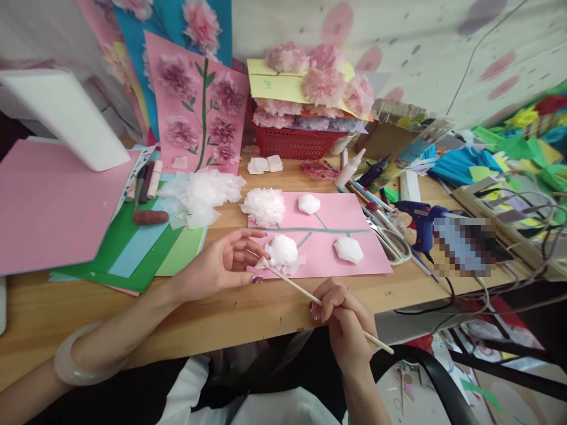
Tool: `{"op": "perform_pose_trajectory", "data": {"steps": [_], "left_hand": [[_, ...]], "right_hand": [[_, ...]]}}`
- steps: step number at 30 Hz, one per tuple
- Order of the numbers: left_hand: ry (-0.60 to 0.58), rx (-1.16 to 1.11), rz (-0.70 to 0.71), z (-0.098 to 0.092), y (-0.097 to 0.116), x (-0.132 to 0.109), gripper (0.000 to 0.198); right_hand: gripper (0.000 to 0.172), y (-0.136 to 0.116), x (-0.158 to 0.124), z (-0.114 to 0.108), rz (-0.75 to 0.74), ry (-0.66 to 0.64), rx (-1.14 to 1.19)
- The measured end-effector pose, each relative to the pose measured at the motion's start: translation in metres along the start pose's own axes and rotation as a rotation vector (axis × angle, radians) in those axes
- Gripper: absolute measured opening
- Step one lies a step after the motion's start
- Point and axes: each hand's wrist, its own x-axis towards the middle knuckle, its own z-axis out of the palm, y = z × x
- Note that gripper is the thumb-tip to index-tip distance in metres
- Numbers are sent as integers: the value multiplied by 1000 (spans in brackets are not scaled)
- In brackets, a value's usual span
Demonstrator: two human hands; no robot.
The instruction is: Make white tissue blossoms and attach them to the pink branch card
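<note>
My right hand (343,313) is closed around a thin wooden stick (292,284), its tip at a small scrap of white tissue. That tip meets the left edge of a white mound (283,251) ringed with a few tissue petals. Beside it, my left hand (230,258) is open, fingers apart and curved toward the tip; whether they touch the scrap I cannot tell. The mound sits on a pink sheet (372,260) with a painted grey-green branch. Two bare white mounds, one at the top (309,204) and one at lower right (348,250), and a full tissue flower (264,206) are also on it.
Loose white tissue (199,192) lies left of the sheet, above coloured paper (146,260). Scissors (390,242) and a blue glue gun (420,221) with cables lie at right. Behind stand a red basket (292,141) and a pink flower picture (195,106).
</note>
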Motion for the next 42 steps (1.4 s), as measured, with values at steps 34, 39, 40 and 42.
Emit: {"op": "perform_pose_trajectory", "data": {"steps": [34, 39, 40, 42], "left_hand": [[179, 1328, 585, 9, 0, 16, 19], [136, 1379, 640, 8, -1, 16, 23], [130, 1395, 664, 8, -2, 16, 23], [126, 1417, 708, 7, -2, 15, 24]], "right_hand": [[29, -14, 5, -21, -151, -53, -285], [27, -19, 10, -10, -196, -127, -380], [27, -18, 10, -8, -199, -136, -392], [25, -16, 9, -5, -200, -148, -419]]}}
